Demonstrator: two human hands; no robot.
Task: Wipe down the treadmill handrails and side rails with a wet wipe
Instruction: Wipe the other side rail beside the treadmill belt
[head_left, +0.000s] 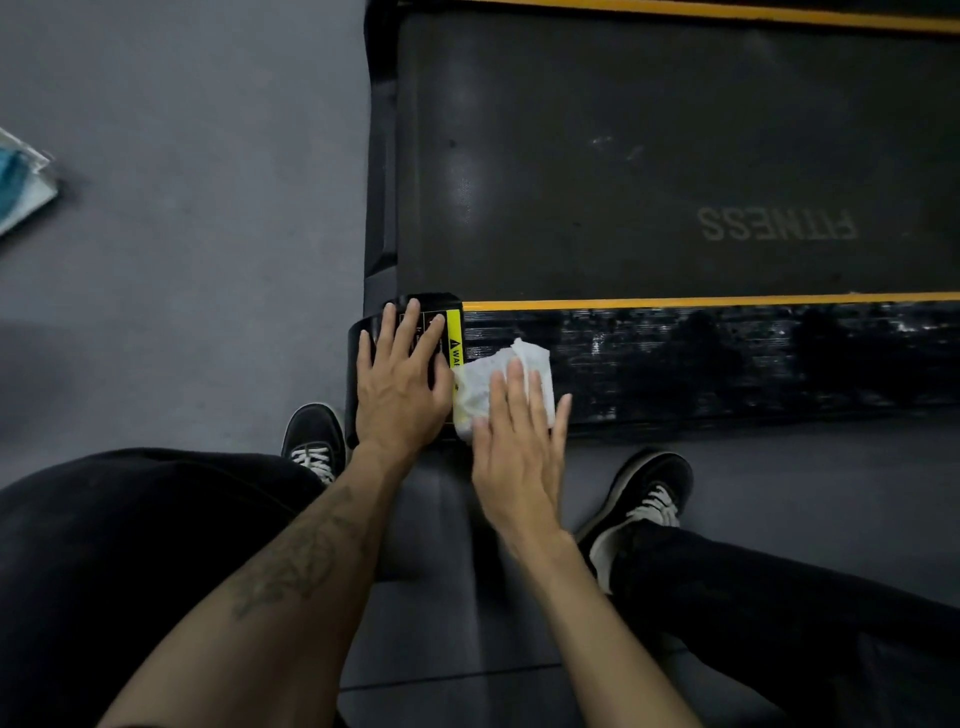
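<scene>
1. Head view: the right hand (517, 457) lay flat, fingers extended, pressing the wet wipe (498, 384) onto the side rail (727, 364).
2. The left hand (402, 382) rested open on the rail's end cap (426, 312), just beside the wipe.

Just the one head cam here, pointing almost straight down from above.

It's wide-angle and pretty close in: both forearms come up from the bottom edge, and the left hand (402, 379) and right hand (519, 452) sit near the centre of the frame. The treadmill belt (675, 156) fills the upper right, its side rail (753, 364) runs across the middle right, grey floor (182, 260) takes the left, and the shoes sit lower down. No second view to compare against.
</scene>
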